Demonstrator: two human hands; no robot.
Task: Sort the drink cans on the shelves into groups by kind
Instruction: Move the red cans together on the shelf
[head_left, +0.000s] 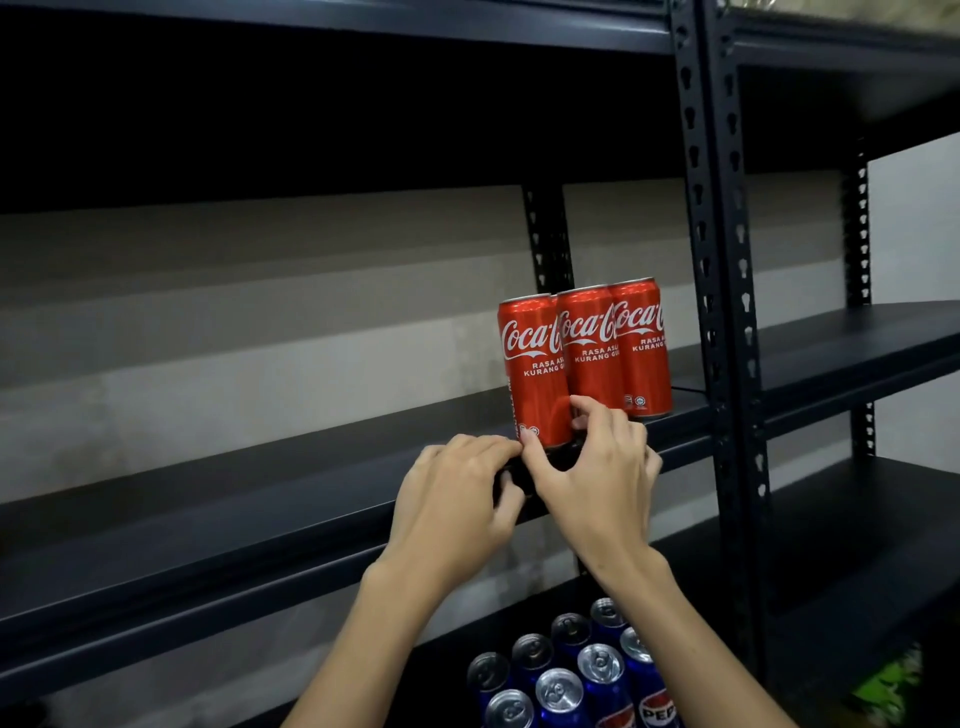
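A: Head view, setting. Dark metal shelving (311, 525) with perforated uprights (722, 260), standing against a pale grey wall (260, 338).

B: Stock on the middle shelf?

A: Three red Coca-Cola cans (587, 358), upright, touching side by side near the right upright. The leftmost stands closest to the front edge.

B: Hands?

A: Right hand (597, 478): thumb and forefinger curled round the base of the leftmost can, pinching it. Left hand (457, 493): fingers bent over the shelf's front edge just beside that can; whether the tips touch the can, I cannot tell. The two hands meet at the thumb.

B: Lower level?

A: Blue Pepsi cans (566, 675), a cluster seen from above, silver tops showing, partly covered by the forearms and cut off at the bottom edge.

B: Unclear items?

A: A green thing (888, 686) at lower right, blurred, unidentifiable. The underside of the upper shelf is lost in shadow.
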